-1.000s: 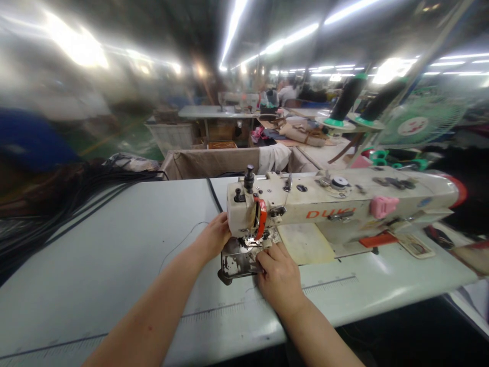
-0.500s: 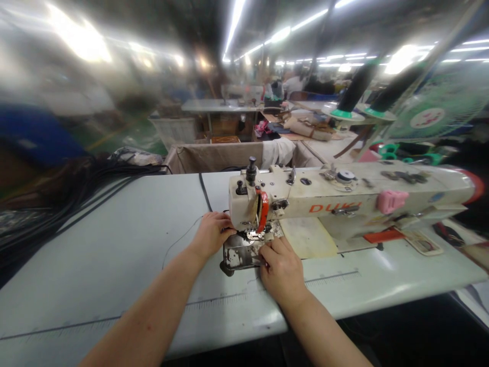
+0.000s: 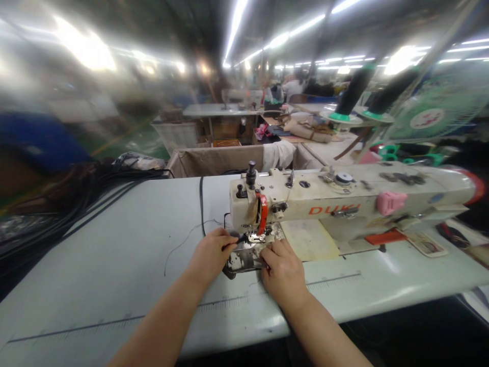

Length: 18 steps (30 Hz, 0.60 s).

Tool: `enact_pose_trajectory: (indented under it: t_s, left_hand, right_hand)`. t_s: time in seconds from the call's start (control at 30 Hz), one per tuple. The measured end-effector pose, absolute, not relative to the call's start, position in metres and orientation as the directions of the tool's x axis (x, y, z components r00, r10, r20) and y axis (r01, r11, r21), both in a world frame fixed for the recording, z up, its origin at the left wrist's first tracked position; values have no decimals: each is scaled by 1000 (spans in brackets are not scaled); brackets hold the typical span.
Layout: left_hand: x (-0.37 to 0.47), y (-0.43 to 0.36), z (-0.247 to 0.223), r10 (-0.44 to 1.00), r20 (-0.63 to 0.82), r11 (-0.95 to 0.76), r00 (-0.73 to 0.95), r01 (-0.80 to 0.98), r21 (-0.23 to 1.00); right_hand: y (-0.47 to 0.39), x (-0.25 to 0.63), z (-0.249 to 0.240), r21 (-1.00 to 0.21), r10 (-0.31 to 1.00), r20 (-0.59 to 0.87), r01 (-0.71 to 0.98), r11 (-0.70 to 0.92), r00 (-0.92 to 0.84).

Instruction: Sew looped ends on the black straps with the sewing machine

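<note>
Cream sewing machine point(image 3: 290, 201) is partly hiding a brown bin point(image 3: 217, 160); left hand point(image 3: 212, 255) is pinching a dark strip point(image 3: 241, 238); right hand point(image 3: 283, 267) is curling, its hold unclear.

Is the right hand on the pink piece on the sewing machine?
No, the right hand is down near the presser foot, apart from the pink piece.
</note>
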<state>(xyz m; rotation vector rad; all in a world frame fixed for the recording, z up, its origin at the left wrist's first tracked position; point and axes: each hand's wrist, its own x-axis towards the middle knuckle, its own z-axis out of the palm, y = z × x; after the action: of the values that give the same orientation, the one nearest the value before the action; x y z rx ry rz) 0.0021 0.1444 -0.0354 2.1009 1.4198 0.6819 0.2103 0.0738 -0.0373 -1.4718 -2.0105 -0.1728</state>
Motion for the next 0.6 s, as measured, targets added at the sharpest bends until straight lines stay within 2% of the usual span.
enact_pose_trajectory:
  t_s: [0.3,0.6]
  left_hand:
    - [7,141,-34,962,52,-228,270,680,697]
    - [32,95,-32,949,1,-251,316,751,611]
  right_hand:
    - [72,210,-38,-260,805,572,895,361,-158]
    - [72,210,-37,-279,814,564,895,347,-139]
